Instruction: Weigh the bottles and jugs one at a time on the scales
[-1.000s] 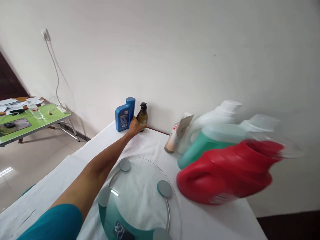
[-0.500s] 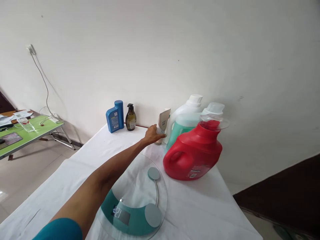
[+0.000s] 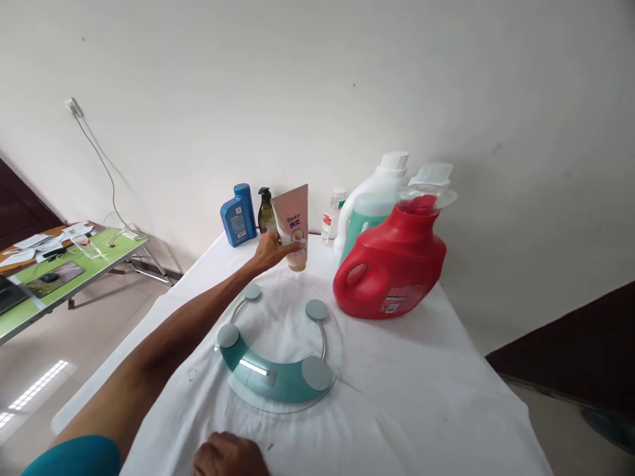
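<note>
White cloth [image 3: 426, 390] covers a table set against a pale wall [image 3: 223, 86]. Toward its far side, the left hand [image 3: 272, 251] grasps 1 beige-pink tube [image 3: 292, 218], thumb across its front, cap end down and tilted a little; whether the cap touches the cloth, I cannot tell. It is just beyond the far rim of the round glass scale [image 3: 278, 383] and partly hides a dark pump bottle [image 3: 264, 210]. Left of that stands a blue bottle [image 3: 239, 218]; to the right, near the wall, a small clear bottle [image 3: 337, 215] with a white cap. Farther right are 3 big jugs close together: a white jug [image 3: 387, 173], a green jug [image 3: 358, 228] and a red jug [image 3: 391, 264]. The right hand [image 3: 229, 456], cut off by the bottom edge, has its fingers curled; whether it holds anything, I cannot tell. Well apart, at far left, is a green table [image 3: 112, 248].
</note>
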The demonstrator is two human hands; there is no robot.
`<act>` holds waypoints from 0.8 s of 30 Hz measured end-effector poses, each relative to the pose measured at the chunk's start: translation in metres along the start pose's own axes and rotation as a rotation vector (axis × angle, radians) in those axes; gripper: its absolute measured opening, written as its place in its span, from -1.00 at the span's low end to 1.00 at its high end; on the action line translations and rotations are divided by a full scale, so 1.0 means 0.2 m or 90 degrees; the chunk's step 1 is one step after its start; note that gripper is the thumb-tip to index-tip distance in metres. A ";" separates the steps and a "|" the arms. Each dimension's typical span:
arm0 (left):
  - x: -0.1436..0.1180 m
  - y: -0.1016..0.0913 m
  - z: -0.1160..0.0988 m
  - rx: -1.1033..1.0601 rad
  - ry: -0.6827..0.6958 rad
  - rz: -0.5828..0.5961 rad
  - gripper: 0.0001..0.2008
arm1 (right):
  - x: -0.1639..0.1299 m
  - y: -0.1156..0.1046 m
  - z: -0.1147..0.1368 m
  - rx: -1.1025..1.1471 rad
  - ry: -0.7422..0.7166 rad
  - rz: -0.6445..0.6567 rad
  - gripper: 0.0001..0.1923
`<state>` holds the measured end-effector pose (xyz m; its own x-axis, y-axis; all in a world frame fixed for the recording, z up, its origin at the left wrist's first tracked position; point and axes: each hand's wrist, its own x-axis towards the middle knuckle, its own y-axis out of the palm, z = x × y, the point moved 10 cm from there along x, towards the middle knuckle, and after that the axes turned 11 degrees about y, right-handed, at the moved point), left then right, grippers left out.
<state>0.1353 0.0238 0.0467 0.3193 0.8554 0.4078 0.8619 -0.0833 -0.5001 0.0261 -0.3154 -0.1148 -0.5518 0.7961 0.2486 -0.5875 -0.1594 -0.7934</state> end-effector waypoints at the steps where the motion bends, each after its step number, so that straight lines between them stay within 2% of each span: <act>1: -0.07 -0.05 -0.05 -0.030 0.025 0.019 -0.69 | 0.01 0.01 -0.01 -0.005 0.011 0.002 -0.65; 3: -0.22 -0.15 -0.13 -0.067 0.061 0.057 -0.65 | 0.00 -0.02 0.00 0.018 0.000 -0.017 -0.72; 6: -0.44 -0.23 -0.19 -0.085 0.066 0.094 -0.63 | -0.04 -0.15 0.02 0.076 -0.041 -0.057 -0.85; 10: -0.65 -0.20 -0.15 -0.114 0.017 0.144 -0.61 | -0.08 -0.27 0.03 0.134 -0.046 -0.061 -0.86; 14: -0.73 -0.14 -0.11 -0.110 0.003 0.165 -0.65 | -0.08 -0.30 0.04 0.162 -0.038 -0.052 -0.81; 18: -0.76 -0.13 -0.13 -0.101 0.022 0.160 -0.63 | -0.08 -0.30 0.04 0.175 -0.034 -0.043 -0.78; 21: -0.79 -0.18 -0.14 -0.108 0.048 0.155 -0.45 | -0.08 -0.30 0.03 0.171 -0.024 -0.036 -0.76; 24: -0.84 -0.29 -0.04 -0.151 0.028 0.068 -0.36 | -0.07 -0.30 0.04 0.165 -0.025 -0.038 -0.75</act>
<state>0.0349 -0.1200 0.0140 0.4251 0.8131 0.3977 0.8892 -0.2930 -0.3515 0.0652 -0.3220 -0.0673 -0.5309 0.7859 0.3169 -0.7490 -0.2604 -0.6092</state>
